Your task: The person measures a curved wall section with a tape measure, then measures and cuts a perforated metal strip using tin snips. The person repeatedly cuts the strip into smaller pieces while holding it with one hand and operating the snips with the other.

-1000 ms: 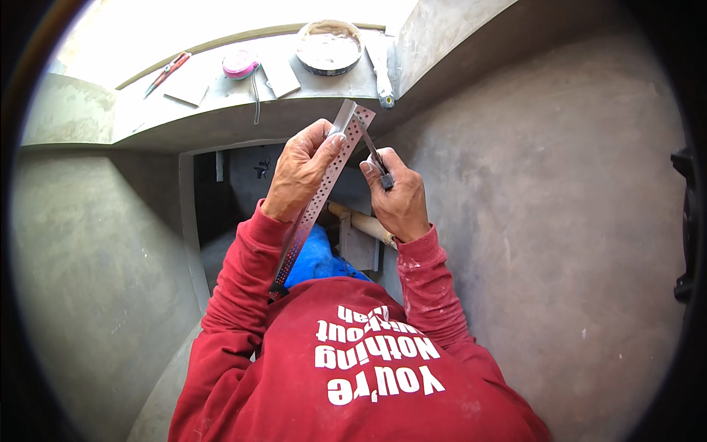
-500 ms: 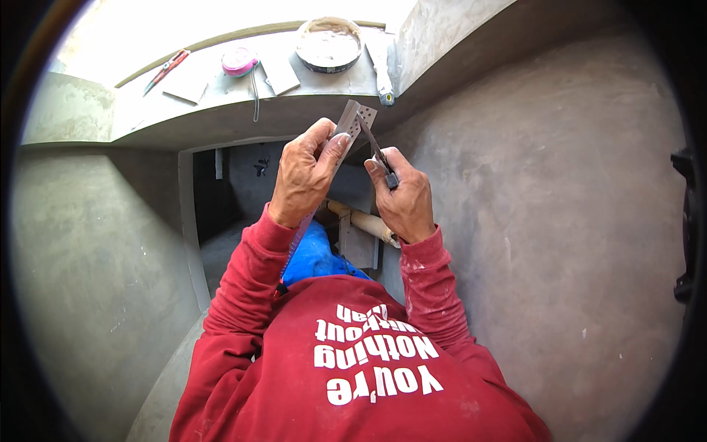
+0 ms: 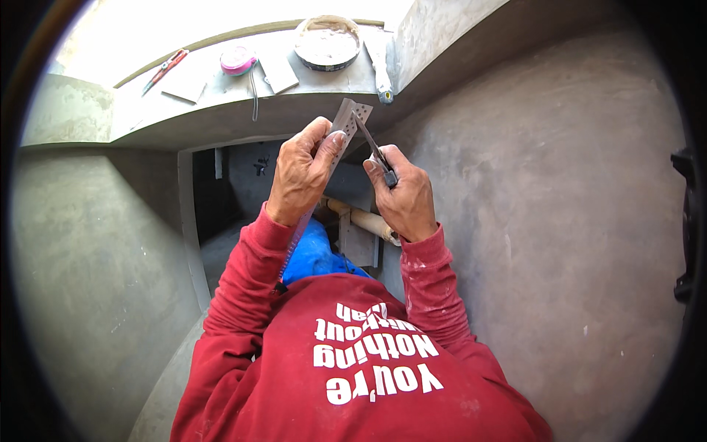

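Note:
My left hand (image 3: 298, 177) is closed round a long, grey perforated corner bead (image 3: 343, 120), thumb pressed along its flange. The strip slants up to the right, its top end standing just past my fingers and its lower length running down beside my left forearm. In my right hand (image 3: 405, 195), the fingers grip a thin dark-bladed knife (image 3: 372, 146) with a black end; its exact type is hard to make out. The blade points up and left, its tip against or very close to the bead's holed flange near the top end.
On the ledge (image 3: 221, 103) ahead lie red-handled pliers (image 3: 165, 71), two flat pale tiles or boards (image 3: 278, 74), a pink tape measure (image 3: 237, 60) with a strap, a tub of pale paste (image 3: 328, 43) and a white-handled tool (image 3: 381, 74). A grey plastered wall (image 3: 560, 206) rises at right; a pipe (image 3: 372, 224) lies below.
Both hands, the corner bead and the knife have shifted very slightly left. The grips stay the same, and the blade remains at the bead's top end.

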Available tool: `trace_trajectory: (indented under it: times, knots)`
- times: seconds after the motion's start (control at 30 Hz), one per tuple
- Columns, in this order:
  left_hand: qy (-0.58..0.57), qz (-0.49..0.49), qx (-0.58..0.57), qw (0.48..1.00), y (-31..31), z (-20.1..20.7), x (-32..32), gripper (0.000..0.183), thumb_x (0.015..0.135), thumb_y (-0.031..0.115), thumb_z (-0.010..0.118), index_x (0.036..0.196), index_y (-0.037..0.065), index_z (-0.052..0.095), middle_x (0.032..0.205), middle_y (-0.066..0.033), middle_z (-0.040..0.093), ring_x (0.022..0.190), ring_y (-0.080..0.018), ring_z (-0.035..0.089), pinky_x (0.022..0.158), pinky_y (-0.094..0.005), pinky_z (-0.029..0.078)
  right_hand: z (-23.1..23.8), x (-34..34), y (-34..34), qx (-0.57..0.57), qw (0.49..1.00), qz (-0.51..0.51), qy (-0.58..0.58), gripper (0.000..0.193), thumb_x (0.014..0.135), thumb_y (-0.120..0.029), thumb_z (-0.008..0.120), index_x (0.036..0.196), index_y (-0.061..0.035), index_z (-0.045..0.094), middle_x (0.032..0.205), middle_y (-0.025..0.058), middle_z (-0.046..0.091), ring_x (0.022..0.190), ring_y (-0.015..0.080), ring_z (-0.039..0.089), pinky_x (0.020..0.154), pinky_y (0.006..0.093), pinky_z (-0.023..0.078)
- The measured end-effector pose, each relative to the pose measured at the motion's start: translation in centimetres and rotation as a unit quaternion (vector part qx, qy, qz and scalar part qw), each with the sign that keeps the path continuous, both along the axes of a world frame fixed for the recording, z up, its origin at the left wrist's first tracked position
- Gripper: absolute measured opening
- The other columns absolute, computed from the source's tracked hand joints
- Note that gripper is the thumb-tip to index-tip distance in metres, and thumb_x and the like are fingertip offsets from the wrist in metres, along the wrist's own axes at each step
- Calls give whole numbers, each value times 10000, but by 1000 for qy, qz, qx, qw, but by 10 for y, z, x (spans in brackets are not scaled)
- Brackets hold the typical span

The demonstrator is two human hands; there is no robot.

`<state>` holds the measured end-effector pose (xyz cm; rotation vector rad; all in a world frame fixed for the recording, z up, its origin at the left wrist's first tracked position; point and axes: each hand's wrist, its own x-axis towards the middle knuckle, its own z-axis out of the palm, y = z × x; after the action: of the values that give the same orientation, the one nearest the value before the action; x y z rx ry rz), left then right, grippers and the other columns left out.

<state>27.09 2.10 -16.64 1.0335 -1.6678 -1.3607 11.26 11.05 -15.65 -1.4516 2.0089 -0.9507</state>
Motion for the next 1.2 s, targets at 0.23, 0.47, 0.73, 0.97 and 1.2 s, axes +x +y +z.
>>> trace_trajectory:
  times: [0.23,0.47,0.73,0.97,1.2]
  knots:
    - [-33,19,-13,999,3,-6,1,210,1019,157,603,884,2,558,663,6,431,655,-65,368,554,-275,355,4,4,3,36,999,-7,-20,187,940,-231,688,1012,-70,627,759,171,656,706,412,641,619,468,472]
    - [116,-50,165,978,0,-13,9,257,1041,258,617,871,66,597,737,86,489,684,-1,388,561,-211,326,9,-3,5,47,997,24,-60,170,944,-212,688,1013,-66,636,733,157,629,667,359,618,603,437,464]
    - [56,-16,73,996,6,-14,2,244,1032,198,613,854,38,566,702,66,440,674,-26,362,554,-236,323,3,-1,5,44,999,8,-14,205,942,-241,690,1044,-70,644,826,175,692,770,422,670,652,476,499]
    - [-20,36,-24,999,11,-9,-3,230,1008,154,621,843,11,549,644,-14,371,628,-75,339,534,-292,324,3,-1,5,29,1000,1,-8,207,948,-274,687,1020,-85,648,776,164,680,739,415,669,637,478,493]
    - [-38,37,-55,997,13,-7,-4,221,1004,143,622,849,6,544,648,-53,372,616,-112,341,541,-313,340,5,-5,5,20,1000,10,14,233,970,-255,691,927,-39,617,657,156,583,559,361,551,537,413,423]
